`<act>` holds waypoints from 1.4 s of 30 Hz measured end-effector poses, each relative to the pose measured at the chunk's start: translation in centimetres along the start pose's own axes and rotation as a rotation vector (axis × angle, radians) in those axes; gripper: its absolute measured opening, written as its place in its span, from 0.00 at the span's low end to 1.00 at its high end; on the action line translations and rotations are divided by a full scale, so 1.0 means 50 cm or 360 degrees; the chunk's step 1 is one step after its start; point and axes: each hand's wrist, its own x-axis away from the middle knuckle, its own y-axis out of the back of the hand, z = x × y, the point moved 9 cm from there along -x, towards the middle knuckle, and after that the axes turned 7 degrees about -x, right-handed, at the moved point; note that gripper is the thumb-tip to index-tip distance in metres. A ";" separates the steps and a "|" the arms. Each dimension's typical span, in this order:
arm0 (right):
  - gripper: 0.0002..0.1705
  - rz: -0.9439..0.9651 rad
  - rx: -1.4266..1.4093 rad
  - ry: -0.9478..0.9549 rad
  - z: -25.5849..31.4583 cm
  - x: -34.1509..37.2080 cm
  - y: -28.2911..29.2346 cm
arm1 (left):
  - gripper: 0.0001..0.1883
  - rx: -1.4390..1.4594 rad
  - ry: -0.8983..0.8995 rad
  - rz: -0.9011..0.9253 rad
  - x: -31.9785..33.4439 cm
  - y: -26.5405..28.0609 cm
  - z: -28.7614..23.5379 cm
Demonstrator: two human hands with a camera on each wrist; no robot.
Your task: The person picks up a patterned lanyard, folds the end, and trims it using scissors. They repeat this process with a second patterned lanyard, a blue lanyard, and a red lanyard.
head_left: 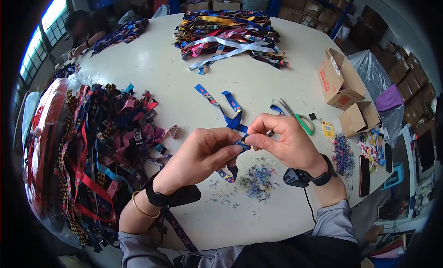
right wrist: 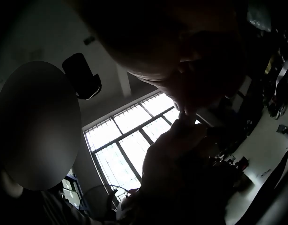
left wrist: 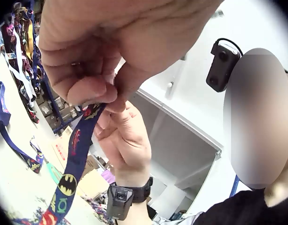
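Both hands meet over the table in the head view. The left hand (head_left: 203, 152) pinches a dark blue printed strap (head_left: 241, 143) between thumb and forefinger. The right hand (head_left: 284, 141) pinches the same strap at nearly the same spot, fingertips close to the left ones. Part of the strap hangs below in a loop, and blue ribbon lies on the table beyond the hands. In the left wrist view the strap (left wrist: 73, 164) hangs from the left fingers, showing a bat emblem and other coloured prints. The right wrist view is very dark and hides what the fingers hold.
A large heap of straps (head_left: 99, 152) stands at the left, another pile (head_left: 228, 32) at the back. Scissors (head_left: 300, 120), a yellow packet (head_left: 328, 130) and cardboard boxes (head_left: 339, 79) are at the right. Thread scraps (head_left: 258, 180) lie near the hands. Another person sits at the back left.
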 end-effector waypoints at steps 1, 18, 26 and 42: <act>0.09 -0.0071 0.0065 0.0069 0.003 0.000 0.001 | 0.09 -0.0022 0.0004 -0.0022 -0.002 0.001 -0.001; 0.13 0.0178 0.0971 0.0228 0.007 0.016 0.004 | 0.09 -0.0086 0.0072 -0.0099 -0.010 0.006 0.031; 0.08 -0.0119 0.0776 0.0547 0.043 0.011 -0.014 | 0.07 -0.0210 0.0074 -0.0094 -0.008 0.000 0.025; 0.07 0.0039 0.0671 0.0228 0.019 0.014 0.007 | 0.08 -0.0230 0.0136 -0.0037 -0.009 -0.001 0.035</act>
